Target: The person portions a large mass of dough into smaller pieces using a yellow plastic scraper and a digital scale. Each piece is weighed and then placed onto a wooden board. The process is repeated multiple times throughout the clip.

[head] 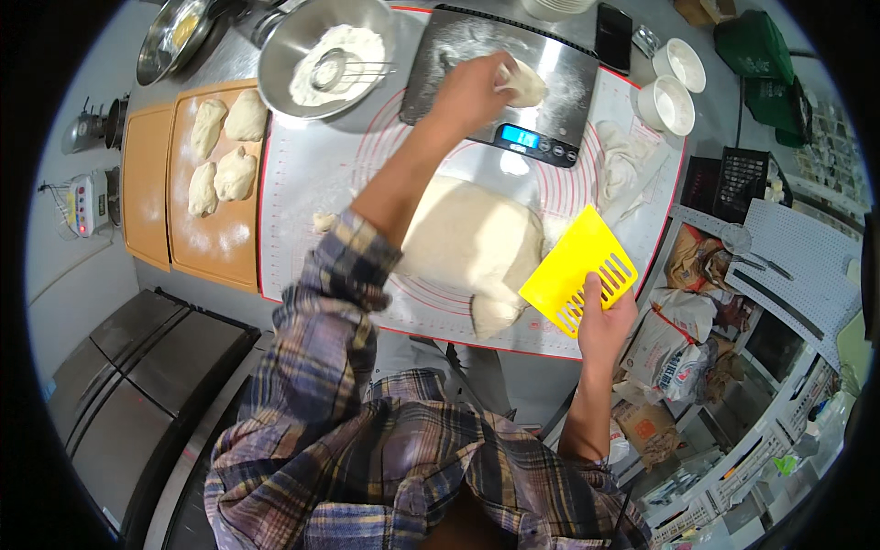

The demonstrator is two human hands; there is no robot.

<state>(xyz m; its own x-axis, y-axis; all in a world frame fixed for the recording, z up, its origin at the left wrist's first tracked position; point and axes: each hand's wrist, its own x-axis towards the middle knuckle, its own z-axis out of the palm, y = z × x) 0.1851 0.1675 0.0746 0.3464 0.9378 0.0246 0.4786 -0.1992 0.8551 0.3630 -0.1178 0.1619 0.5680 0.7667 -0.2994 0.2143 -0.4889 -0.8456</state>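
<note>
My left hand (474, 93) reaches over a kitchen scale (467, 41) dusted with flour, its fingers pinching a piece of dough (528, 86) on the platform. The scale's blue display is lit. My right hand (608, 320) grips a yellow plastic dough scraper (574, 265) by its slotted edge, at the right side of a large slab of dough (481, 227). That slab lies on a printed silicone mat (309, 261), partly hidden by my left forearm. One corner of it sticks out towards me. A small scrap of dough (324, 221) sits left of the slab.
Several dough pieces (234, 172) rest on a tan board (230, 254) at the left. A steel bowl (275, 89) behind holds flour and a strainer (333, 69). White bowls (665, 103), a phone (613, 38) and a crumpled cloth (622, 165) are at the right.
</note>
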